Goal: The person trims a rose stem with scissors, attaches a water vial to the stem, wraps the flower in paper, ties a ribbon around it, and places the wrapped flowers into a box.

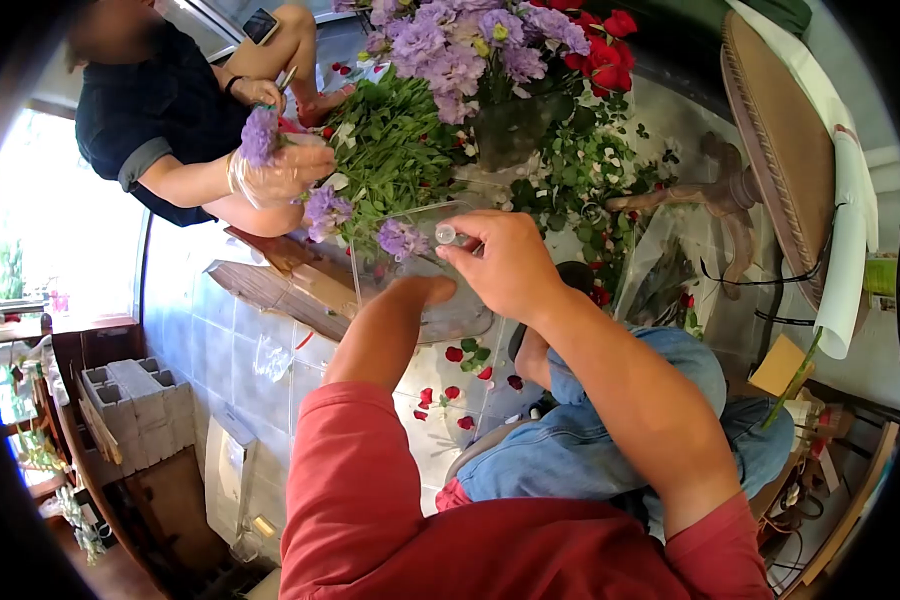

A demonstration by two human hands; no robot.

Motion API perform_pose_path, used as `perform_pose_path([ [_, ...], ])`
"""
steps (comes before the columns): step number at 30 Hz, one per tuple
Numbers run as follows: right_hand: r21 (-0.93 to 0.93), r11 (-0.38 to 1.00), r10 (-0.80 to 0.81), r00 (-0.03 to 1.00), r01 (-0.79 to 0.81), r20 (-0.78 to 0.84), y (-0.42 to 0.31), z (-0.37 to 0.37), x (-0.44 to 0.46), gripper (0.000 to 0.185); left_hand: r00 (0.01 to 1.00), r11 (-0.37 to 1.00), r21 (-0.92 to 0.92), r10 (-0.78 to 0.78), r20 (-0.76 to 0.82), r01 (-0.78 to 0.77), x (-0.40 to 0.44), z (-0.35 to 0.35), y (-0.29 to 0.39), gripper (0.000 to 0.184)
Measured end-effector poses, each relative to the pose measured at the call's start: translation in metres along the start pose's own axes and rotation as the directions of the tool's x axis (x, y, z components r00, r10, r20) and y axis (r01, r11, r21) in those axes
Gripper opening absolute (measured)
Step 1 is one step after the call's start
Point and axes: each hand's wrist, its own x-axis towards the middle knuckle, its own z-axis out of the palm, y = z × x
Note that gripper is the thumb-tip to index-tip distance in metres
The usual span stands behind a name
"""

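My right hand (510, 262) is closed, its thumb and fingers pinching a small clear plastic tube (446, 235) with the round end facing me. My left hand (436, 290) reaches over a clear plastic tub (370, 298). Its fingers are mostly hidden, so I cannot see what they do. A purple ruffled flower (402, 240) lies just left of the tube, above the tub. Its stem runs toward my hands, and I cannot tell what holds it.
Across from me a person's gloved hand (285, 168) holds a purple flower (260, 136). Cut green stems (395, 150) are piled beyond the tub. Purple blooms (450, 60) and red roses (605, 65) stand behind. Red petals (450, 395) litter the tiles. A wooden table (780, 150) lies tipped at right.
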Motion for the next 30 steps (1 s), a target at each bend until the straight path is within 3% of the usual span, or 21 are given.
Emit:
perform_pose_path([
  [30, 0.001, 0.997, -0.076, 0.996, 0.076, -0.053, 0.004, -0.013, 0.001, 0.026, 0.990, 0.993, -0.004, -0.118, -0.080, 0.118, 0.014, -0.012, 0.005, 0.078],
])
